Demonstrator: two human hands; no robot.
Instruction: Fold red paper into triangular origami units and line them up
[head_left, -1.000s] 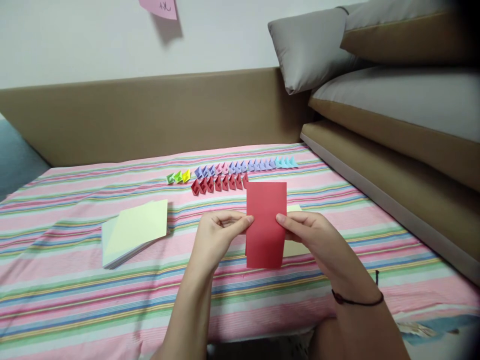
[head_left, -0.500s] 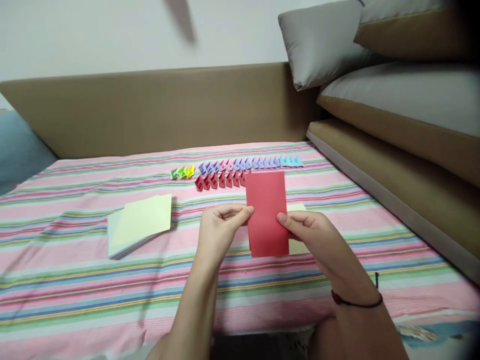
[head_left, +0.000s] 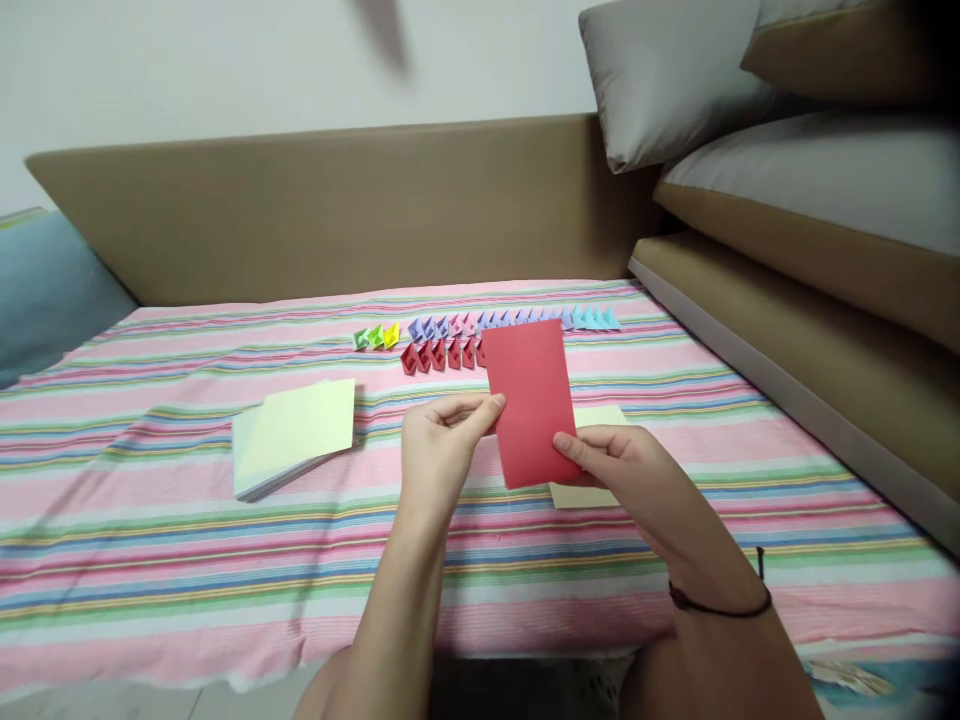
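Between my two hands a rectangle of red paper is held up above the striped cloth, tilted a little to the left at its top. My left hand pinches its left edge with thumb and fingers. Lower on the right edge, my right hand grips it, thumb in front and fingers behind. Behind the paper lies a pale yellow sheet, partly covered by the red paper and my right hand. Farther back stand small folded red paper pieces in a row, some hidden by the red paper.
A stack of pale yellow and white paper lies at the left on the striped cloth. Folded light blue pieces, purple ones and green and yellow ones line the back. Grey cushions pile up at the right.
The red paper has tilted, its top leaning left and its lower edge rising slightly. Both hands keep their hold. The whole view has shifted a little.
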